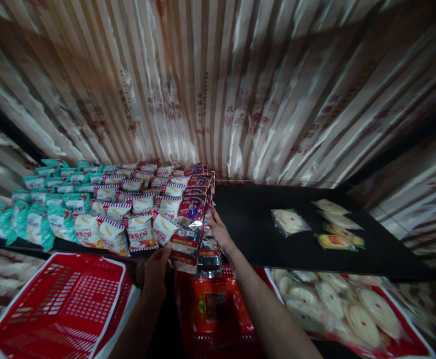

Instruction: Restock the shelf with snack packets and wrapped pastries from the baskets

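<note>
Got left hand [158, 264] at the low left edge of the dark red packs [191, 204], touching the front ones w/ fingertips. Got right hand [219, 229] on the other side, w/ fingers against the right edge. Prob. held from both sides to make a neat line & stop any sliding; just a guess. Can't tell if pinched tight or only touched, b/c of the dark & the partly hidden fingertips.

Set at the right end of the snack rows on the black tabletop [243, 219], right beside the white bags [141, 227], w/ teal bags [63, 219] farther left. Prob. sorted by kind, for easy finding. Laid flat & overlapping, back to front, maybe to save room. Poking out a bit past the front edge, above the middle red basket [184, 299] w/ an orange pack [218, 299] inside.

Looks flat, thin & shiny. Colored dark red & purple, w/ pale words & a small white patch like a bar code on a front one. Looks silvery near the bottom, a bit crinkly too. Too dim & small to read.
</note>
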The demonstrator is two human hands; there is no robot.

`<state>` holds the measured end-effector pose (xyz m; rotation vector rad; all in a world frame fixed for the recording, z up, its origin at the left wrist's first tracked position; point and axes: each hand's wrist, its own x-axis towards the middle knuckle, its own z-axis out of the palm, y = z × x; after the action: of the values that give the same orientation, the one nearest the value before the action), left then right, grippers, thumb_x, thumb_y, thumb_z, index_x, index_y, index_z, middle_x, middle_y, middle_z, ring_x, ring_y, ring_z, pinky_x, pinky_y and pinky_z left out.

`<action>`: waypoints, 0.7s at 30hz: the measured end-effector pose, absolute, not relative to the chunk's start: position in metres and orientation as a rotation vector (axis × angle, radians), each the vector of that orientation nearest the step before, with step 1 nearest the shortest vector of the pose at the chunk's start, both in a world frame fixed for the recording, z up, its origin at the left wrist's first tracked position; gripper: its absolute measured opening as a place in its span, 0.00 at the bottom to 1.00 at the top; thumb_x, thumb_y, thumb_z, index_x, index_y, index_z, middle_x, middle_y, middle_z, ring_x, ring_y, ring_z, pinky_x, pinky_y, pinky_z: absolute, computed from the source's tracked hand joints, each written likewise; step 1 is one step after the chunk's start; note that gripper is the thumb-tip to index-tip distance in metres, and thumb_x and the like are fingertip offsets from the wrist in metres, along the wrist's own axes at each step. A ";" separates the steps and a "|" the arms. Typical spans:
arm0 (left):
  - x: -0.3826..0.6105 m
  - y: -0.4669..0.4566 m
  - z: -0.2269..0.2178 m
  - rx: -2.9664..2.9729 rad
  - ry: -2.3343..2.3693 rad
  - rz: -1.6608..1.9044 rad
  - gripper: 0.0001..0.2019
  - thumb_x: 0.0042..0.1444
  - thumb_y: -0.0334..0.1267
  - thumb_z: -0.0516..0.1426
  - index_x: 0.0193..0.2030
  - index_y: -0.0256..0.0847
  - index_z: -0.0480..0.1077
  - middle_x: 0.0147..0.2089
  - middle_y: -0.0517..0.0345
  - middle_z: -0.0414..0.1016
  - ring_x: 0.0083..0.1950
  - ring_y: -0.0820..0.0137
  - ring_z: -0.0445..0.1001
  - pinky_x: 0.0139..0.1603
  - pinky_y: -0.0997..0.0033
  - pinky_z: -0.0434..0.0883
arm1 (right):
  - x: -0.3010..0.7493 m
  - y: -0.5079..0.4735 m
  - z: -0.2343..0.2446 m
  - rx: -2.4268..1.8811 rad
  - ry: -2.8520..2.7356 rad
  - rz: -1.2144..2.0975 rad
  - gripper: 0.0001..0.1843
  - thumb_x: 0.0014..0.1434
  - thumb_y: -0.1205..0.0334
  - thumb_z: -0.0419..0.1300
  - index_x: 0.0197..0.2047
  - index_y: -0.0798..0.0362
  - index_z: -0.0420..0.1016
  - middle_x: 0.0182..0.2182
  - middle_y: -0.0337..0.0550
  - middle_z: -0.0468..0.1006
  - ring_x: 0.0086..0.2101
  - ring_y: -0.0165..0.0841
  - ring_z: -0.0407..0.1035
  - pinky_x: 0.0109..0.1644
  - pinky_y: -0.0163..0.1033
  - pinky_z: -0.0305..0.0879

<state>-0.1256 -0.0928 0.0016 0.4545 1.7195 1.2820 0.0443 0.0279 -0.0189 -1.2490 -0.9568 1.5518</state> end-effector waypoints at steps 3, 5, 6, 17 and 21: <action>-0.124 -0.091 0.004 0.360 1.652 1.294 0.25 0.28 0.55 0.65 0.29 0.35 0.72 0.15 0.68 0.62 0.16 0.79 0.59 0.18 0.78 0.56 | 0.046 0.029 -0.020 -1.228 -0.950 1.571 0.41 0.53 0.45 0.59 0.67 0.40 0.47 0.40 0.33 0.80 0.35 0.34 0.76 0.43 0.41 0.72; -0.122 -0.090 0.007 0.334 1.599 1.307 0.23 0.27 0.52 0.66 0.28 0.37 0.71 0.15 0.68 0.63 0.17 0.78 0.61 0.19 0.78 0.58 | 0.046 0.029 -0.020 -1.223 -0.962 1.559 0.41 0.54 0.45 0.59 0.67 0.41 0.47 0.40 0.33 0.80 0.36 0.34 0.76 0.44 0.41 0.72; -0.121 -0.090 0.009 0.337 1.585 1.304 0.22 0.27 0.51 0.66 0.27 0.37 0.71 0.16 0.67 0.64 0.18 0.77 0.62 0.20 0.77 0.59 | 0.046 0.028 -0.020 -1.221 -0.969 1.550 0.41 0.53 0.46 0.59 0.67 0.41 0.48 0.40 0.33 0.80 0.37 0.34 0.76 0.45 0.41 0.72; -0.116 -0.089 0.020 0.623 1.709 1.283 0.18 0.33 0.51 0.63 0.23 0.38 0.69 0.15 0.66 0.65 0.17 0.76 0.62 0.19 0.77 0.60 | 0.044 0.030 -0.029 -1.113 -0.937 1.541 0.42 0.52 0.47 0.60 0.66 0.43 0.49 0.50 0.34 0.75 0.47 0.34 0.72 0.52 0.42 0.69; -0.112 -0.086 0.025 0.705 1.716 1.245 0.17 0.36 0.52 0.61 0.23 0.39 0.68 0.12 0.68 0.62 0.14 0.77 0.59 0.14 0.78 0.55 | 0.042 0.030 -0.028 -1.033 -0.831 1.600 0.43 0.50 0.49 0.63 0.66 0.42 0.51 0.47 0.34 0.77 0.43 0.35 0.74 0.50 0.42 0.70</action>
<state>-0.1121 -0.0864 0.0251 0.7049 1.7160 1.2451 0.0421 0.0297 -0.0277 -1.0328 -0.8307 1.6003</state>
